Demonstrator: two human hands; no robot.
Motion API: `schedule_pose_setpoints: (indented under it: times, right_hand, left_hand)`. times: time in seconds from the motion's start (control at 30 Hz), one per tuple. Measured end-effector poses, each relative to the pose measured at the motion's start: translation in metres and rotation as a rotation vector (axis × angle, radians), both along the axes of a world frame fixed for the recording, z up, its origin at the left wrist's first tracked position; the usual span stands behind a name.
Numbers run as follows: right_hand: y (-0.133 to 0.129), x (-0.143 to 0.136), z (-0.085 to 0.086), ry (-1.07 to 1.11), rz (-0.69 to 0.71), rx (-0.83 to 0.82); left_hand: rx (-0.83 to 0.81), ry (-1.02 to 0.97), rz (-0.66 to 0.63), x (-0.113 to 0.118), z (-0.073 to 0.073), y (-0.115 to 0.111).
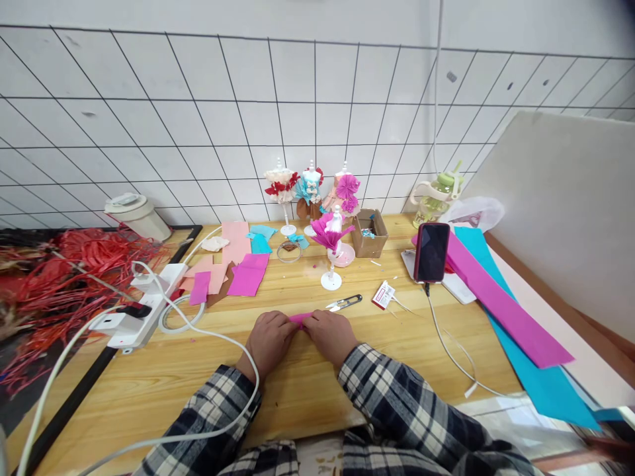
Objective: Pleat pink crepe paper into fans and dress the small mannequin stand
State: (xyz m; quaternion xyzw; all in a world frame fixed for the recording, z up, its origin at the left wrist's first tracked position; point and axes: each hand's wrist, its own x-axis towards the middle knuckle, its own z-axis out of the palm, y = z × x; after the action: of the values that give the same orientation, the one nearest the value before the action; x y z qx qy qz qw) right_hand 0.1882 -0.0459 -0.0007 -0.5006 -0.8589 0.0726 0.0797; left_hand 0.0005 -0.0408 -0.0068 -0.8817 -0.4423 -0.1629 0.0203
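A narrow strip of magenta crepe paper (299, 320) lies between my two hands over the front of the table. My left hand (271, 338) is closed on its left end, and my right hand (329, 332) grips the right end; most of the strip is covered by fingers. Just beyond my right hand lie thread snips (344, 303). A small white dress-form stand (331, 280) with magenta paper ruffles rises behind them. To its right is a card wound with white thread (383, 295).
Paper pieces, including a magenta square (249, 274), lie left of centre. Three decorated dress forms (311, 188) stand by the wall near a cardboard box (370, 238). A power strip (149, 317) trails a cable across my left forearm. A phone (431, 252) stands right, beside long paper strips (510, 301).
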Motion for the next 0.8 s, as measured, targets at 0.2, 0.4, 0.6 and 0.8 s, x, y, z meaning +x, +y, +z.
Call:
schedule_pose_setpoints:
  times: [0.2, 0.4, 0.6, 0.8]
  right_hand:
    - [0.0011, -0.0005, -0.0028, 0.011, 0.010, 0.039]
    - [0.0010, -0.0006, -0.0039, -0.004, -0.006, 0.005]
    - [0.0006, -0.0013, -0.0045, 0.006, -0.015, -0.010]
    - [0.0008, -0.0014, -0.0044, 0.013, -0.003, 0.021]
  left_hand:
    - [0.008, 0.015, 0.011, 0.0000, -0.0010, -0.0001]
    - [0.007, 0.002, 0.001, 0.0001, -0.0014, -0.0002]
    - [0.018, 0.013, 0.013, -0.0003, -0.0029, -0.0001]
    - [0.038, 0.020, -0.022, 0.0011, 0.0027, -0.0006]
